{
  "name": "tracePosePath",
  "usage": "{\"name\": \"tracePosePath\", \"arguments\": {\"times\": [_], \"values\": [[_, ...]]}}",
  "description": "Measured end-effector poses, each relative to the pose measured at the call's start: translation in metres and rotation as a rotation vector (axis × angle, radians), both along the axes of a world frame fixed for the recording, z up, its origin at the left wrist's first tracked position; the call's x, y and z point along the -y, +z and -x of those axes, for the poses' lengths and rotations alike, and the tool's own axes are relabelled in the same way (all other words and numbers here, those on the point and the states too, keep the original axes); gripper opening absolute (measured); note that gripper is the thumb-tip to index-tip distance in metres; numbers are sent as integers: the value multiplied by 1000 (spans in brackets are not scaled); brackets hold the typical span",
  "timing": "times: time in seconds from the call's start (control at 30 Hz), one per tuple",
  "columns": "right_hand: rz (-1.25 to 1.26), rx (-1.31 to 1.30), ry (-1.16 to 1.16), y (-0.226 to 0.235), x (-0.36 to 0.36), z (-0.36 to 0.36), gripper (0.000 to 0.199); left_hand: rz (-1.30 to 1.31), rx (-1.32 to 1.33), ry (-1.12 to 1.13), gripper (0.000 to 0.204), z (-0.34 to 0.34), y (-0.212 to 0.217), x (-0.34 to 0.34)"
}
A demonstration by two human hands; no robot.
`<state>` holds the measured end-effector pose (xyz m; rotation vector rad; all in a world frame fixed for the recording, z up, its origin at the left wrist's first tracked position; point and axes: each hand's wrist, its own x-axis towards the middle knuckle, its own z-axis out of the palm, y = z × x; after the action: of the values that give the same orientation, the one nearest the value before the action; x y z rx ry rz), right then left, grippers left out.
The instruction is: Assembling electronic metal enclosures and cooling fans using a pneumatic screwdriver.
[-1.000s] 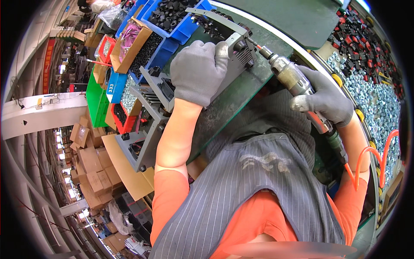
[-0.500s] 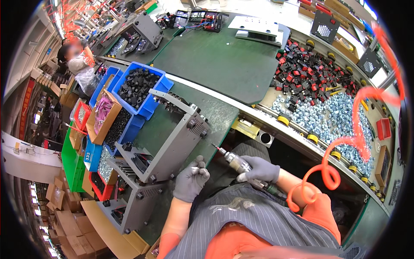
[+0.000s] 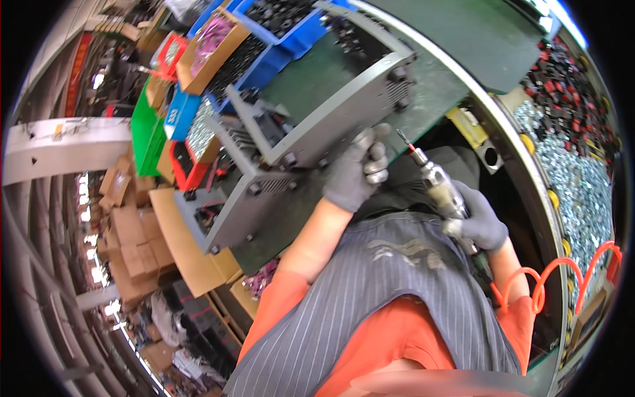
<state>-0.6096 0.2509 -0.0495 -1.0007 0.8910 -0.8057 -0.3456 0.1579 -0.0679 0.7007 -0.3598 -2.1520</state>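
Observation:
My right hand [image 3: 481, 218], in a grey glove, is wrapped round a power screwdriver [image 3: 438, 184] whose thin bit points up and to the left. My left hand [image 3: 357, 172], also gloved, has its fingers curled close by the side of a grey metal casing [image 3: 344, 116]. What those fingers hold, if anything, is too small to make out. The casing is an open frame with black feet on its outer face. Nearer and to the left, a second grey casing [image 3: 248, 202] lies on the green worktop [image 3: 433, 99]. An orange coiled hose [image 3: 537, 291] hangs beside my right forearm.
Left of the casings stand a blue bin [image 3: 301, 44] of black parts, a cardboard box [image 3: 198, 81] with purple pieces, and a green bin [image 3: 149, 135]. At the right lie heaped silver fasteners [image 3: 574, 192] and red-and-black parts [image 3: 567, 86]. Cardboard cartons [image 3: 135, 228] are stacked far left.
My view has swung left and down, so the casings and bins appear higher and farther right. The right hand still grips the screwdriver, and the left hand's fingers remain curled.

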Motion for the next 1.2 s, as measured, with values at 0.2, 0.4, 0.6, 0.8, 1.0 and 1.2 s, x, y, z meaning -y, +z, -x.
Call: {"name": "tracePosePath", "arguments": {"times": [0.2, 0.4, 0.6, 0.8, 1.0, 1.2], "values": [[-57, -65, 138, 16, 0, -5, 83, 20, 53, -24, 40, 13, 16, -4], [-42, 52, 121, 3, -4, -4, 80, -44, -37, -35, 35, 17, 15, -1], [-70, 98, 114, -4, -6, -2, 74, 79, 163, -12, 34, 24, 16, -5], [109, -156, 150, -1, -4, 8, 74, 257, 381, -69, 36, 24, 22, -7], [-58, 57, 173, -2, 0, 9, 77, 134, 198, 68, 37, 35, 20, -13], [145, -124, 96, -4, 0, 15, 74, 581, 809, -185, 40, 33, 44, -12]]}}
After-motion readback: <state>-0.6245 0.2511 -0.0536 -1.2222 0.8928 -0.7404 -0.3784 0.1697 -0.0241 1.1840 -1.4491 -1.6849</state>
